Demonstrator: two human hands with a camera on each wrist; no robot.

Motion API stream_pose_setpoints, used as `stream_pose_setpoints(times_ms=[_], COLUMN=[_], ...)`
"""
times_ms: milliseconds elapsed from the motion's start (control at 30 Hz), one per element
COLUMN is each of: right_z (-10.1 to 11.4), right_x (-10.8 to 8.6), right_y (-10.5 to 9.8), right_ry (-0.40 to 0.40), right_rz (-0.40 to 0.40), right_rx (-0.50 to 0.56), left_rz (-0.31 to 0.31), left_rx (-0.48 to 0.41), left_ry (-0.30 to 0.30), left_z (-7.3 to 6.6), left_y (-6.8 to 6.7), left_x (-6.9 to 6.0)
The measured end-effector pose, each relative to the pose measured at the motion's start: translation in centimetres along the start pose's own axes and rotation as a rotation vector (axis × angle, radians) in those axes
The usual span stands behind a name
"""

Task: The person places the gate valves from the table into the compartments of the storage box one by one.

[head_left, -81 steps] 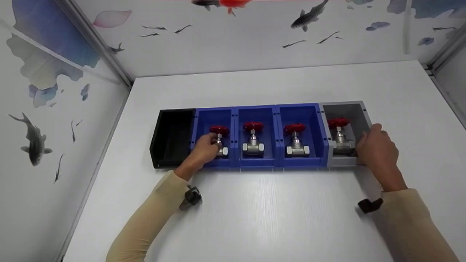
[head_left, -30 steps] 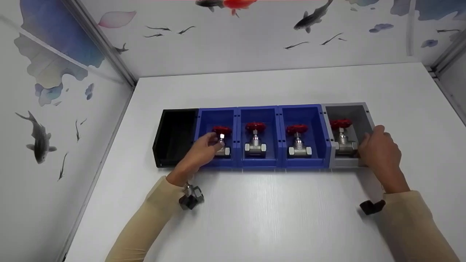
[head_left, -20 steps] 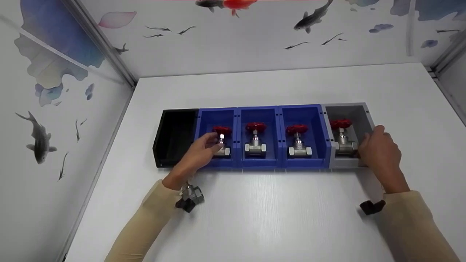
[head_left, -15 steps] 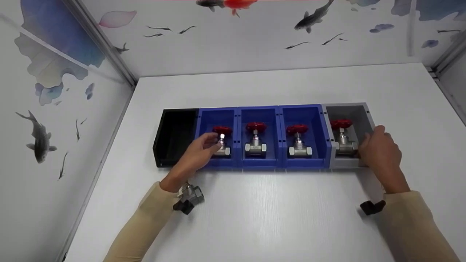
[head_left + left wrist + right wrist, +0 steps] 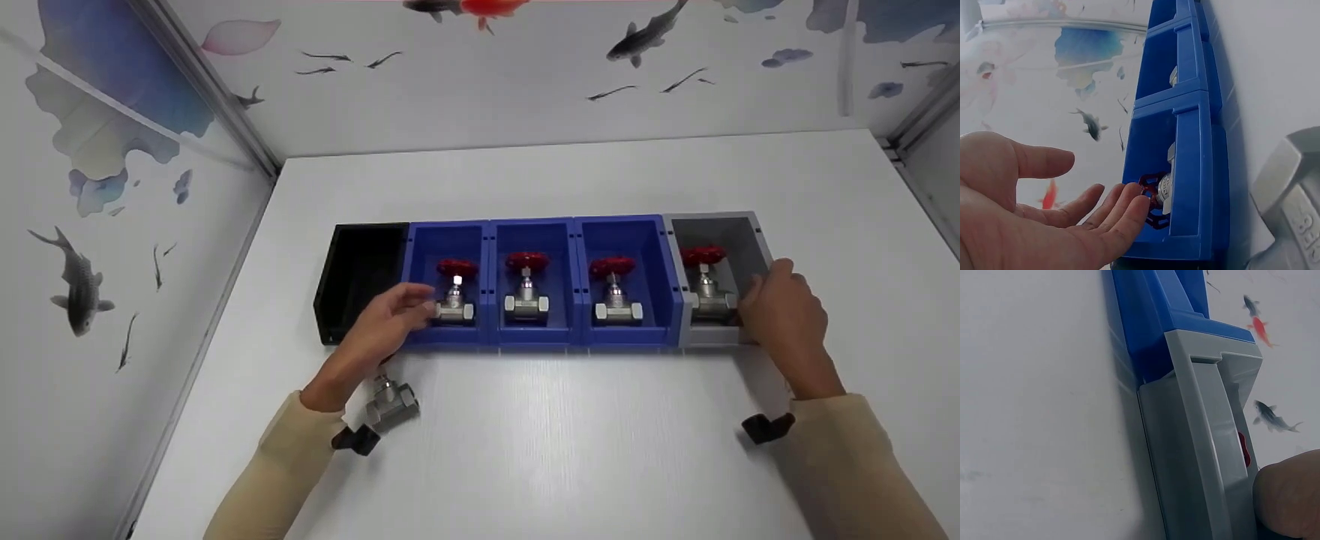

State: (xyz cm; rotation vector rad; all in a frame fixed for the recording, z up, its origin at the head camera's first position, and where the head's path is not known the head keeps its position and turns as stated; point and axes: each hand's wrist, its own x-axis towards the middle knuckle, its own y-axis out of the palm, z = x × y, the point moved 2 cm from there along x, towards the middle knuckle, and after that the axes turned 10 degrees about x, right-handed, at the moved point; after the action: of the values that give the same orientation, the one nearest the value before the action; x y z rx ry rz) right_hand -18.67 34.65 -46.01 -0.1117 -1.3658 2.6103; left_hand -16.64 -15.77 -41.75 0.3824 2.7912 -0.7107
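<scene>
My left hand (image 5: 375,330) is over the front of the black bin (image 5: 360,277), fingers loosely extended and holding nothing. Its fingertips are beside the red-handled valve (image 5: 455,309) in the leftmost blue bin (image 5: 444,238); in the left wrist view they overlap that valve's red handwheel (image 5: 1154,219), contact unclear. My right hand (image 5: 784,322) grips the right wall of the grey bin (image 5: 731,232), thumb at the inner side; most fingers are hidden. Another valve (image 5: 709,300) stands in the grey bin. Under my left wrist, a loose valve (image 5: 391,405) lies on the table, its handle end hidden.
The bins stand joined in a row on the white table (image 5: 555,450). Valves also stand in the middle blue bin (image 5: 526,304) and the right blue bin (image 5: 616,309). Printed walls (image 5: 480,97) border the table at the back and left.
My left hand has let go of the valve in the leftmost blue bin and drawn back leftward and toward me, uncovering the loose valve. My right hand keeps its hold on the grey bin.
</scene>
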Motion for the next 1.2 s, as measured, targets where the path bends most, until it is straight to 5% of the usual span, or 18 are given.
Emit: stream_pose_setpoints(times_ms=[533, 933, 1200], right_z=[0.1, 0.2, 0.1], right_x=[0.0, -0.1, -0.2], right_y=[0.1, 0.2, 0.1], right_ry=[0.019, -0.009, 0.006], right_rz=[0.017, -0.033, -0.019], right_rx=[0.000, -0.011, -0.009], left_rz=[0.120, 0.227, 0.314], left_rx=[0.012, -0.097, -0.139], left_ry=[-0.038, 0.053, 0.026], left_z=[1.9, 4.2, 5.5], left_y=[-1.9, -3.3, -4.2], left_x=[-2.3, -4.1, -5.1])
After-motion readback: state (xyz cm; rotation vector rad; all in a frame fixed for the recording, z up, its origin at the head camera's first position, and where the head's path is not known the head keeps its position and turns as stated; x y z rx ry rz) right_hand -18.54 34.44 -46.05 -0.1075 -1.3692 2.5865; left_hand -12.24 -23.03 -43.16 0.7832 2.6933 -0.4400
